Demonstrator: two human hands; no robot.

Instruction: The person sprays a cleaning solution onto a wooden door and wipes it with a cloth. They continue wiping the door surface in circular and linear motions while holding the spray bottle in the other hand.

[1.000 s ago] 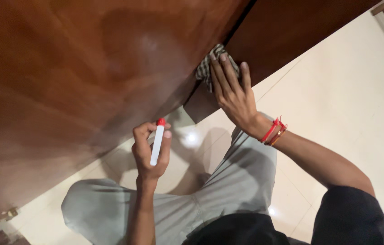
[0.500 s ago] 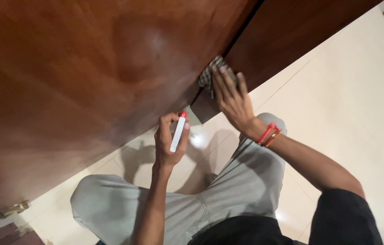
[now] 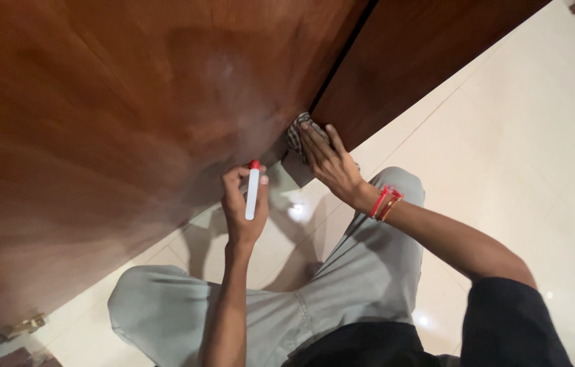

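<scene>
Checked cloth (image 3: 295,133) pressed flat against the lower edge of the brown wooden door (image 3: 131,115) by the right hand (image 3: 332,166).

The right grip is spread open, fingers flat on the cloth, pinning rather than clenching it; the left hand (image 3: 241,204) has its grip closed around a white spray bottle with a red cap (image 3: 252,190), just left of the cloth. Likely risk: with no fingers curled, the cloth could slip out and drop to the tiled floor (image 3: 518,136) below that grip.

Your right hand (image 3: 332,163) covers most of the checked cloth (image 3: 294,132). The wooden door (image 3: 117,129) blurs toward the left and runs off the frame's top; your torso is cut off below.
</scene>
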